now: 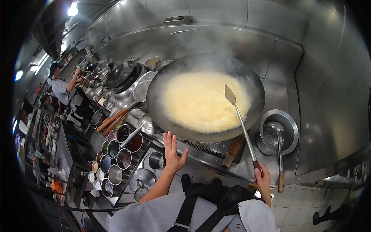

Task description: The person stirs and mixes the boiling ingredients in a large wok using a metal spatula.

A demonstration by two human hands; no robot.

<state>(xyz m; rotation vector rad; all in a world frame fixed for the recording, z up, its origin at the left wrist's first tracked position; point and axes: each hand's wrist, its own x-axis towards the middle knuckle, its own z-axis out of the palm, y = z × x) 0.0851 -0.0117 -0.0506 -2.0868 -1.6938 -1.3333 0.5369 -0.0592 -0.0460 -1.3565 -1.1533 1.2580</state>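
Observation:
A very large wok (206, 137) holds pale yellow, foamy liquid (193, 100) with steam rising off it. My right hand (262, 178) is closed around the dark handle of a long wok spatula (243, 125). The blade of that spatula (230, 94) shows above the yellow liquid, toward the right side of the wok; I cannot tell whether it touches the surface. My left hand (174, 152) is raised just off the wok's near edge, fingers stretched out, thumb apart, nothing in it.
Right of the wok stands a metal bowl (293, 133) with a wooden-handled ladle (279, 154) in it. A bamboo brush (233, 151) lies at the stove's front. Several seasoning pots (115, 174), a perforated ladle (148, 124) and strainers (142, 91) are at left. Co-workers (63, 89) stand farther left.

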